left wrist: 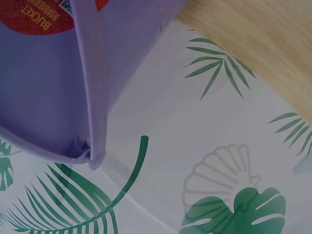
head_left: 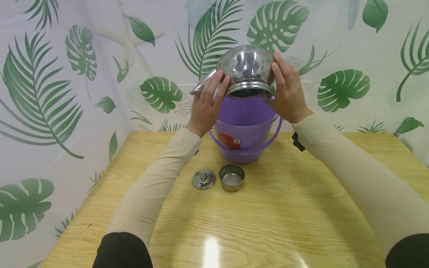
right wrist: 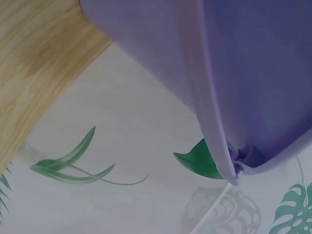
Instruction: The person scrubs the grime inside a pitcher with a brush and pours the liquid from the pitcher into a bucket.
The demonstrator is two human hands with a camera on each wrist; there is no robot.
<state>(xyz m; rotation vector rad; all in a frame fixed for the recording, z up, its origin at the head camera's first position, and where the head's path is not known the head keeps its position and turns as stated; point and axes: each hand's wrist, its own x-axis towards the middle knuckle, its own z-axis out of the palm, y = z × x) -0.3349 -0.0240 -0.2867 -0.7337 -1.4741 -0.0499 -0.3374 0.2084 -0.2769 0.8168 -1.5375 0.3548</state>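
Observation:
A shiny steel teapot (head_left: 247,64) is held tipped over in the air, its round mouth facing down above a purple bucket (head_left: 242,128). My left hand (head_left: 209,98) grips its left side beside the spout, fingers on the metal. On the opposite side my right hand (head_left: 289,89) holds the pot's body, fingertips on the curved wall. The bucket stands upright, its handle hanging down in front. Both wrist views show the bucket's side and handle, without the hands or the pot.
On the wooden table (head_left: 285,208), in front of the bucket, lie a round steel lid (head_left: 203,179) with a knob and a small steel strainer cup (head_left: 232,178). Behind the table hangs a leaf-patterned sheet (head_left: 161,48), which also runs along the left side.

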